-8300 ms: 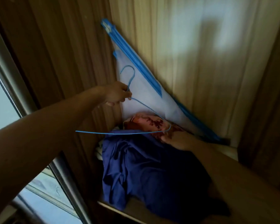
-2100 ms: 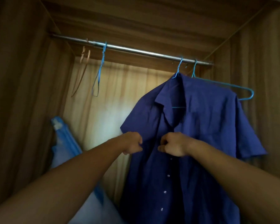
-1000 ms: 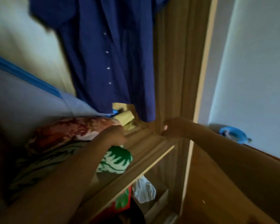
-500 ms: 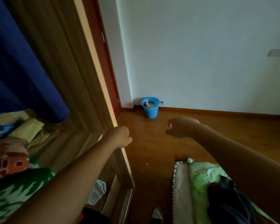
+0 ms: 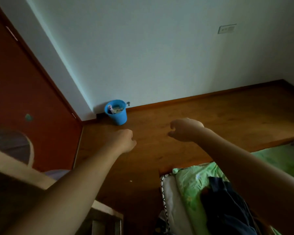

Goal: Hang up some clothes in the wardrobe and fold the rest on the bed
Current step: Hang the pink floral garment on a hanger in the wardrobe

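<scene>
One head-worn wide-angle view looks forward and down, tilted, across a wooden floor (image 5: 210, 119) to a far wall (image 5: 159, 48); bed (image 5: 190, 184) corner close, lower right.

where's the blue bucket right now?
Head view, left of centre: the blue bucket stands on the wooden floor against the white wall, near the corner by the red-brown door, just beyond the left hand.

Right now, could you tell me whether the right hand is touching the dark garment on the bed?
Apart. The head view shows the right hand loosely curled against bare floor, well clear of the dark garment.
</scene>
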A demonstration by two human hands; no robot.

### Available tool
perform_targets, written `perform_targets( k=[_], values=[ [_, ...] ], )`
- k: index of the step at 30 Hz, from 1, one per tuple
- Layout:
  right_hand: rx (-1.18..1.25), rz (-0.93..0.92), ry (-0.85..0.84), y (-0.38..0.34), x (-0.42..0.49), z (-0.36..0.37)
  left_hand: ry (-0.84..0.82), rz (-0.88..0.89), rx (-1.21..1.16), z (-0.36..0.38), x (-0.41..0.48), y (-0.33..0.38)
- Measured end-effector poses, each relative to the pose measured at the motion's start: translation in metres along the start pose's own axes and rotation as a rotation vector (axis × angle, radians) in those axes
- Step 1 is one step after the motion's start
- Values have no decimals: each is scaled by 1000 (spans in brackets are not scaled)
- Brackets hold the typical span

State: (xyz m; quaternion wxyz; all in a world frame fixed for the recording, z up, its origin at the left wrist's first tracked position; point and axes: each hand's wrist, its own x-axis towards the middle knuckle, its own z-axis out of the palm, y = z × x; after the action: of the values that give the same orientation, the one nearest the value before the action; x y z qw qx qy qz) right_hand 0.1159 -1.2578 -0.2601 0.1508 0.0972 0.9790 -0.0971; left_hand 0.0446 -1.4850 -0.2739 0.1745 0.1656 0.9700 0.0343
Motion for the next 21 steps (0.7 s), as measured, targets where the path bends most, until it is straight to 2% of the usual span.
perform_targets(
  k=[5, 11, 21],
  values=[
    [82, 106, 36, 32, 74, -22, -21, 82, 101, -32, 110, 23],
    [117, 233, 56, 84, 117, -42, -47, 201, 162, -51, 201, 75],
    [240, 587, 152, 167, 167, -59, -72, 584, 242, -53, 358, 186]
  ],
)
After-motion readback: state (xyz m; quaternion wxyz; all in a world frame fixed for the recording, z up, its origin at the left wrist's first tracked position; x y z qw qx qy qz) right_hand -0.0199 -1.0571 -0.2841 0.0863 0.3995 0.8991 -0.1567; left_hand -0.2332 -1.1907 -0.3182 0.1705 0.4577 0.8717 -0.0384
